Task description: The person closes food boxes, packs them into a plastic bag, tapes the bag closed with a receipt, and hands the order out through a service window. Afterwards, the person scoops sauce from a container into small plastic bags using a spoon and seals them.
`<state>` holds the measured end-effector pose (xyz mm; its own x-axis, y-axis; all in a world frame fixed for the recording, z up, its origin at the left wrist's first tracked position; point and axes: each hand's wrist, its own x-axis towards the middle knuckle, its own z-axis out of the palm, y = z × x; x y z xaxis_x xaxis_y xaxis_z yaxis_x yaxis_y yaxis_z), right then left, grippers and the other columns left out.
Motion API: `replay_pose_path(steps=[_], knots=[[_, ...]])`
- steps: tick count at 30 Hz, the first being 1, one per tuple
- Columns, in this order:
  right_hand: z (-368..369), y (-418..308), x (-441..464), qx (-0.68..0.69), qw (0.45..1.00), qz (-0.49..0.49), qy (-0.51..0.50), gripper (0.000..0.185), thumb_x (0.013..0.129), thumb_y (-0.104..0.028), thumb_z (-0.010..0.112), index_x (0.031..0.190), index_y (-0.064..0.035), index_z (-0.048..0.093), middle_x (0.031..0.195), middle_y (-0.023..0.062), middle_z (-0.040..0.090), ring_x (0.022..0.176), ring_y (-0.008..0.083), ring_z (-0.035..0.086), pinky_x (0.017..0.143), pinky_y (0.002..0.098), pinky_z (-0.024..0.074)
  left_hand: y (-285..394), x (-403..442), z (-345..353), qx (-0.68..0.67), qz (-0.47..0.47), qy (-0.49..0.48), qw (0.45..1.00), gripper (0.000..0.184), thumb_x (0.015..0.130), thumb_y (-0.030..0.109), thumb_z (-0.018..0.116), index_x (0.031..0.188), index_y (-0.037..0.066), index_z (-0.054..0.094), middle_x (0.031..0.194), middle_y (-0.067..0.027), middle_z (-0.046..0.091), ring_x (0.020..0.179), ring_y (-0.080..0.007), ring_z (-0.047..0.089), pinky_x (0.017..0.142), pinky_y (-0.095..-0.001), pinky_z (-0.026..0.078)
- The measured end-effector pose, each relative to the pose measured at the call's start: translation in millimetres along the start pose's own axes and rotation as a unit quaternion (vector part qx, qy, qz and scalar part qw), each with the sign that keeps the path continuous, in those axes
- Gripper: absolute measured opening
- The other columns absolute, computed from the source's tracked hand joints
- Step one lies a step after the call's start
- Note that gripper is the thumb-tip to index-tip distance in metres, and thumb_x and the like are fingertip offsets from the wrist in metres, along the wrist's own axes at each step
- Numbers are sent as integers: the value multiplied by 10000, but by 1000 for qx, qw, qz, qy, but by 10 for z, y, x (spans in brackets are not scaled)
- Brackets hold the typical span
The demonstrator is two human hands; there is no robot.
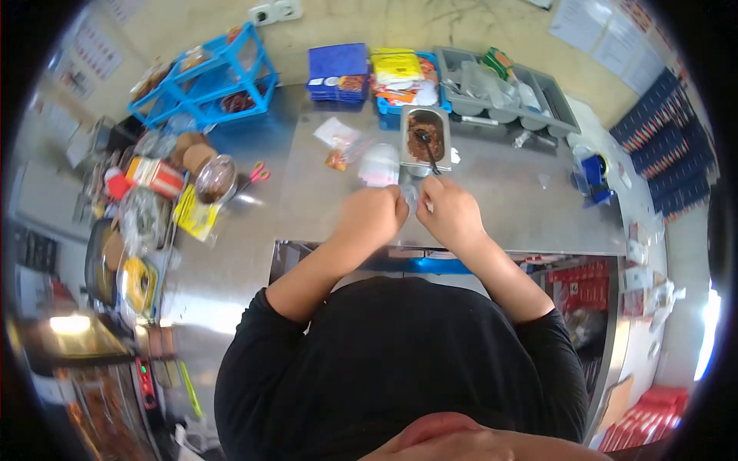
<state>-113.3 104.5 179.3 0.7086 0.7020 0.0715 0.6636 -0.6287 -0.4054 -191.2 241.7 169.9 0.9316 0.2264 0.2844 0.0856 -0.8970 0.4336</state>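
Observation:
My left hand [377, 213] is closed, thumb and fingers pinched on a small clear plastic bag [410, 198]. On the other side of this bag, my right hand [452, 213] is closed too, its fingertips at the plastic. The bag's exact shape is hard to make out. Just beyond my hands stands a steel container [405, 146] of brown, chunky food [432, 127]. A black spoon [430, 160] leans in it, its handle ending close to my right hand; I cannot tell whether they touch. A pile of clear plastic bags [379, 164] lies beyond my left hand.
Along the wall stand a blue rack [204, 84], blue packets [337, 71], a blue basket [435, 104] with yellow packs [396, 65], and a grey divided tray [565, 115]. Pink scissors [260, 172] and a round clear tub [216, 180] lie left. A tape dispenser [596, 173] sits right.

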Motion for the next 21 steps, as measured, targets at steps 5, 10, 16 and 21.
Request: replay_pose_path(steps=[5, 10, 16, 21], knots=[[206, 312, 100, 35, 976, -100, 190, 236, 717, -250, 597, 884, -83, 617, 991, 128, 578, 934, 292, 564, 748, 419, 462, 88, 372, 85, -52, 101, -45, 992, 148, 755, 183, 570, 685, 55, 544, 614, -156, 574, 586, -343, 572, 526, -448, 432], [-155, 402, 185, 65, 994, 22, -87, 278, 728, -265, 617, 957, -107, 624, 975, 102, 579, 945, 285, 561, 794, 434, 442, 73, 595, 60, -121, 145, -93, 978, 236, 690, 210, 649, 854, 66, 558, 797, -139, 612, 797, -308, 597, 684, -408, 447], [-98, 532, 409, 70, 983, -95, -142, 255, 757, -269, 595, 962, -127, 643, 951, 120, 578, 907, 298, 569, 778, 397, 456, -129, 639, 145, -110, 185, -143, 966, 574, 587, 256, 735, 1093, 71, 539, 1038, -115, 568, 1002, -292, 519, 890, -458, 314], [-69, 1039, 704, 91, 977, -193, 11, 437, 621, -97, 617, 1056, -145, 615, 1083, 123, 538, 1038, 301, 503, 856, 391, 425, -587, 629, 432, -257, 42, -169, 951, 729, 647, 266, 760, 1225, -31, 428, 1110, -195, 553, 1066, -305, 516, 927, -405, 382]])
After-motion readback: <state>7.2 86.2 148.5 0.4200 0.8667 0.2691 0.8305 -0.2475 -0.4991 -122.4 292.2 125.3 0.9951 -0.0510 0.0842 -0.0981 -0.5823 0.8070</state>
